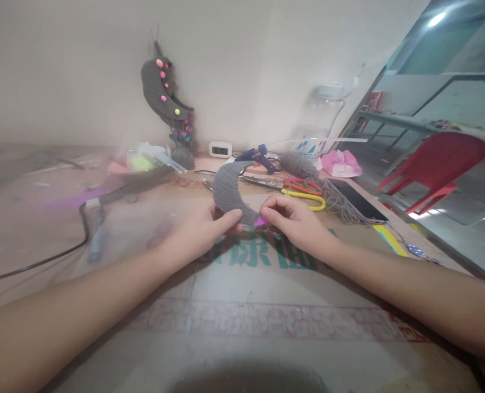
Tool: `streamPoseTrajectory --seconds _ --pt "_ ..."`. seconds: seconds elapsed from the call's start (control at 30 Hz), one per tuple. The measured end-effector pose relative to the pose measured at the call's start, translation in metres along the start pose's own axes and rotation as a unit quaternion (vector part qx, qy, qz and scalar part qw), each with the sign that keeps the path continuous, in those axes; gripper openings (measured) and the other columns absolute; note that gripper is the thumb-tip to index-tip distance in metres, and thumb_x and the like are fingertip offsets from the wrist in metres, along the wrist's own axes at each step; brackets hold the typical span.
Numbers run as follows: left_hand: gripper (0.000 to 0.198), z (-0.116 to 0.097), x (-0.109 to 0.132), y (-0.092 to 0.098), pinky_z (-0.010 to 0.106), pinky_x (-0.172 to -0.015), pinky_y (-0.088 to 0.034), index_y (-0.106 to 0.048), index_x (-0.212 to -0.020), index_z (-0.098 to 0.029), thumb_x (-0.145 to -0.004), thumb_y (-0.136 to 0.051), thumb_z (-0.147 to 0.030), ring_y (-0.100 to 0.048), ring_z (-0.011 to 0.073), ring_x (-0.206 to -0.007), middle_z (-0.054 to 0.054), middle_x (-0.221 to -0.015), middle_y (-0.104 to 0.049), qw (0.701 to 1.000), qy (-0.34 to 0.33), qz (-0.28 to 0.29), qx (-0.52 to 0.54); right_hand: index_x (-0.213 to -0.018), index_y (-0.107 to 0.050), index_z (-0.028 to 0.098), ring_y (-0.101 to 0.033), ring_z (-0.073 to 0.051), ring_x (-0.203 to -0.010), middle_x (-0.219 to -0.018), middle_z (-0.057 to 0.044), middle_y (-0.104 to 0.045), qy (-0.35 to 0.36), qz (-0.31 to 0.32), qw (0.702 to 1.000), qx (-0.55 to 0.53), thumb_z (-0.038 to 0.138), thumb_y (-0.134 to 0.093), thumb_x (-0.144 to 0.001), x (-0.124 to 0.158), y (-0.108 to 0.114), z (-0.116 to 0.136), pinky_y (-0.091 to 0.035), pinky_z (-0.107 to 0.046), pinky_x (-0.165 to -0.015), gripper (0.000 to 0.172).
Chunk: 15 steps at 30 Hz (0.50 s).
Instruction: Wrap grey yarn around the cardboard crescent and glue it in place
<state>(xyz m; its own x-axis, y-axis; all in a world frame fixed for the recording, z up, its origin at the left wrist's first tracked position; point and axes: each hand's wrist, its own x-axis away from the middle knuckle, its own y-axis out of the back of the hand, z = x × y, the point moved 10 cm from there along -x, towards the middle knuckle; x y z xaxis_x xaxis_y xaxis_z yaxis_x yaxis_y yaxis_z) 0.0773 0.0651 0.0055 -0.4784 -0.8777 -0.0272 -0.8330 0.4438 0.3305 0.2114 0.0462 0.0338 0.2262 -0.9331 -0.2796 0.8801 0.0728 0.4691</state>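
Grey and yarn-wound, the crescent [228,191] is above the bench [21,234], toward its back edge. The left hand [209,226] pinches the lower curve, fingers mostly hidden behind; the right hand [293,218] closes thumb and forefinger on the purple tip [259,221]. Blur smears the bench's left side; a glossy phone [355,200] lies near the right edge.

hazy light; left side blurred; glare [436,19] upper right; shadow [250,376] bottom centre.

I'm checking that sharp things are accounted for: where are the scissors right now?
In the head view, the scissors lie right of centre, just beyond the right hand, with loose gray yarn to the right of their handles.
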Motion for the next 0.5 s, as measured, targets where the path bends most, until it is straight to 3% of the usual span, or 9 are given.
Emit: streamPoseTrajectory --seconds 0.23,0.5 --pt "0.031 -0.0009 0.0000 -0.0010 0.025 -0.057 -0.042 -0.060 -0.072 -0.016 -0.083 -0.055 -0.045 -0.054 0.0127 -0.057 0.002 -0.066 -0.064 1.000 -0.002 0.004 -0.010 -0.076 -0.055 0.018 -0.045 -0.010 -0.062 -0.070 0.002 -0.050 -0.009 -0.003 1.000 -0.007 0.034 -0.056 -0.088 0.0006 0.0014 -0.0038 -0.038 -0.024 -0.057 0.020" --pt "0.032 0.0028 -0.0005 0.0022 0.024 -0.054 -0.041 -0.059 -0.070 -0.017 -0.083 -0.054 -0.046 -0.052 0.0118 -0.054 0.001 -0.064 -0.061 1.000 0.008 -0.009 -0.004 -0.104 -0.062 0.017 -0.055 -0.013 -0.069 -0.083 -0.003 -0.060 -0.035 -0.026 0.999 -0.012 0.044 -0.049 -0.091 0.0004 0.0087 -0.0076 -0.045 -0.027 -0.062 0.033"
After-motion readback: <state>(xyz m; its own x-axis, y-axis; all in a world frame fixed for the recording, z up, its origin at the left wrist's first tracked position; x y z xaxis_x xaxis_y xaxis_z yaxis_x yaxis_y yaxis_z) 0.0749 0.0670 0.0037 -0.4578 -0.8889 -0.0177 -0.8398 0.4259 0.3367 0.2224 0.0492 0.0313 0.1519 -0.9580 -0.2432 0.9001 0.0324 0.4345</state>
